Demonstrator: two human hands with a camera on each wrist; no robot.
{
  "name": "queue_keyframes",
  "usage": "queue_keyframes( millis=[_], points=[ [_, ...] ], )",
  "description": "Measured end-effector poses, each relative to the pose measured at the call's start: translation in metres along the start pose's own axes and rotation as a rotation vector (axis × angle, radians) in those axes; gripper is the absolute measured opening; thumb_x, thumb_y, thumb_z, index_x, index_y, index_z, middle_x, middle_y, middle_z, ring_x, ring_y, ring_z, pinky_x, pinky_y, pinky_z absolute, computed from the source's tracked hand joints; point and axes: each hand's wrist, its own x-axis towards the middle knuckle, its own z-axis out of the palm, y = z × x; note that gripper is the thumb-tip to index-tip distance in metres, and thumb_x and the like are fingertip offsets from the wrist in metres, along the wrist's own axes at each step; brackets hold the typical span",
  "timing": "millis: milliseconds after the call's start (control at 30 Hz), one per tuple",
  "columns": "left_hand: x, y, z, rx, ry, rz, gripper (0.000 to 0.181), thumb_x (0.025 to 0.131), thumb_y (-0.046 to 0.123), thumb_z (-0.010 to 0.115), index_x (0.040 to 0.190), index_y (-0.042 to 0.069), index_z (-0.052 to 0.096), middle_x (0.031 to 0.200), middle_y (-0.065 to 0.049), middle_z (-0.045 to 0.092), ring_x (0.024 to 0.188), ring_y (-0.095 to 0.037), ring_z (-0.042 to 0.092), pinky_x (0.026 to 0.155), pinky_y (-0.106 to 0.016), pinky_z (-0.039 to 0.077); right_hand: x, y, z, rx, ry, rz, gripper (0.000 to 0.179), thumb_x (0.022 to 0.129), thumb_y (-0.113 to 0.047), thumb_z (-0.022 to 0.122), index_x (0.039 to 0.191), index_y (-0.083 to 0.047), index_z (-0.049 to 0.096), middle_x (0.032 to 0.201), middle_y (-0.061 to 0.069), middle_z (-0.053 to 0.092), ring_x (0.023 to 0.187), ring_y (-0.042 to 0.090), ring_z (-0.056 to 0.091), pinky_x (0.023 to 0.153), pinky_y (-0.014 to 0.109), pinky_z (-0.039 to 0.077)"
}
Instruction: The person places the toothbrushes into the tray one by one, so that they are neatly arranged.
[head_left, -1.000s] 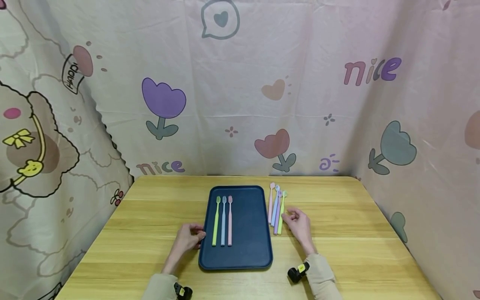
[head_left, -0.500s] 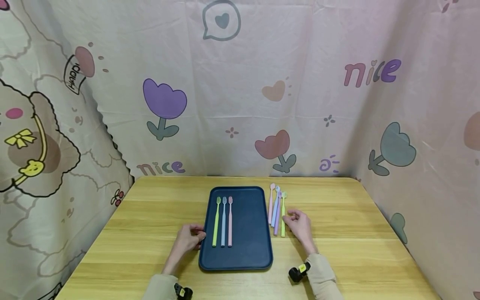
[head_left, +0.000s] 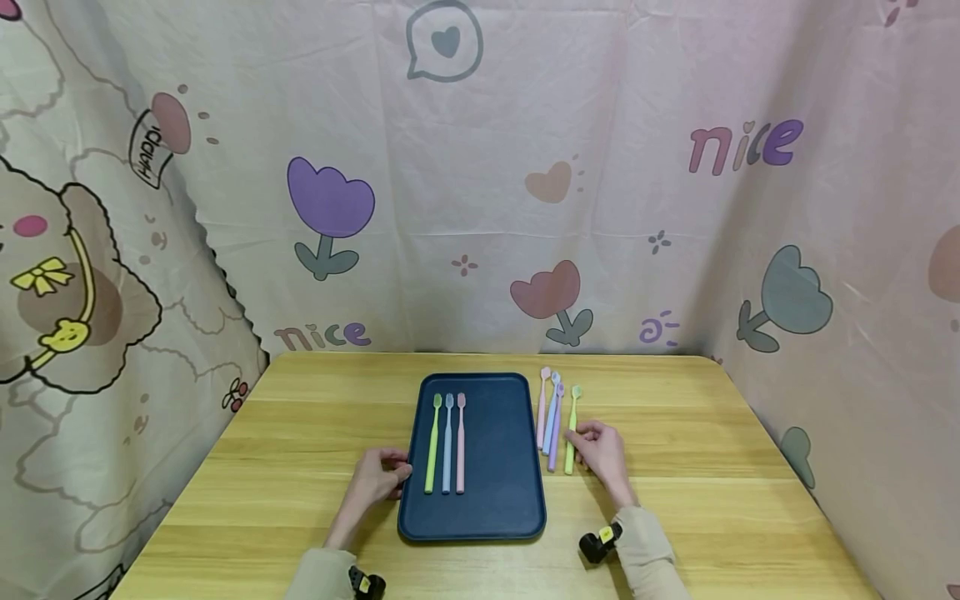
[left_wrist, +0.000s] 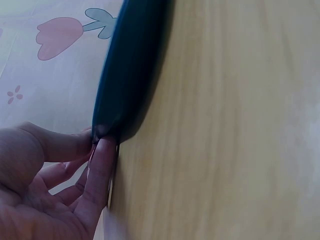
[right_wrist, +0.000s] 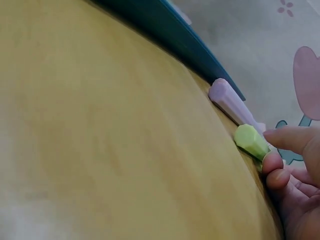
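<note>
My right hand [head_left: 602, 450] pinches a yellow-green toothbrush [head_left: 573, 410] by its handle, right of the tray. In the right wrist view, thumb and fingertips meet at the handle [right_wrist: 250, 140], which lies low along the tabletop. Just left of it are a purple toothbrush [head_left: 555, 437], a blue toothbrush [head_left: 551, 417] and a pink toothbrush [head_left: 542, 412], close together. My left hand [head_left: 373, 478] holds the left rim of a dark blue tray [head_left: 498, 508], thumb on the rim and a finger against the outer wall. On the tray's left half lie a green toothbrush [head_left: 432, 450], a blue toothbrush [head_left: 447, 450] and a pink toothbrush [head_left: 461, 450], side by side.
The wooden table [head_left: 675, 517] carries the tray near its middle. A patterned cloth [head_left: 465, 208] hangs along the back and both sides. A small black camera [head_left: 600, 543] sits at the right wrist, another camera [head_left: 367, 583] at the left.
The yellow-green toothbrush in my right hand has slid slightly right and toward me, leaving a gap beside the purple one. My left hand and the tray have stayed put.
</note>
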Motion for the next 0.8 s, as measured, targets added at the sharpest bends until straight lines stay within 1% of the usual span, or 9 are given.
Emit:
queue_keyframes(
  millis=[167, 333, 433, 800],
  points=[
    [0.0002, -0.0010, 0.0011, -0.008, 0.004, -0.002, 0.021, 0.091, -0.004, 0.066, 0.111, -0.009, 0.068, 0.097, -0.020, 0.069, 0.069, -0.016, 0.063, 0.056, -0.030, 0.059, 0.0016, -0.0009, 0.0001, -0.023, -0.002, 0.011, 0.026, 0.086, -0.015, 0.078, 0.100, 0.005, 0.068, 0.064, 0.003, 0.065, 0.042, 0.009, 0.052, 0.038, 0.021, 0.042],
    [0.0004, -0.0012, 0.0004, -0.008, 0.001, 0.002, 0.021, 0.091, -0.004, 0.065, 0.112, -0.010, 0.067, 0.097, -0.020, 0.068, 0.069, -0.016, 0.062, 0.056, -0.030, 0.059, 0.0029, -0.0026, 0.0015, -0.062, 0.006, 0.019, 0.021, 0.085, -0.014, 0.077, 0.094, 0.003, 0.069, 0.061, 0.003, 0.064, 0.041, 0.009, 0.052, 0.038, 0.021, 0.042],
    [0.0004, -0.0012, -0.0004, -0.012, 0.003, -0.006, 0.022, 0.092, -0.004, 0.064, 0.113, -0.010, 0.067, 0.097, -0.020, 0.068, 0.069, -0.016, 0.062, 0.057, -0.030, 0.059, 0.0031, -0.0036, 0.0026, -0.074, 0.009, 0.024, 0.018, 0.084, -0.012, 0.076, 0.092, 0.002, 0.068, 0.060, 0.003, 0.064, 0.040, 0.009, 0.052, 0.038, 0.021, 0.043],
    [-0.0008, -0.0001, 0.0000, -0.005, 0.004, -0.006, 0.022, 0.091, -0.003, 0.065, 0.112, -0.010, 0.067, 0.096, -0.020, 0.068, 0.069, -0.016, 0.063, 0.056, -0.029, 0.060, 0.0016, -0.0048, 0.0042, -0.102, 0.041, 0.012, 0.014, 0.083, -0.011, 0.075, 0.087, 0.002, 0.070, 0.058, 0.003, 0.064, 0.039, 0.008, 0.053, 0.038, 0.022, 0.044]
  ],
)
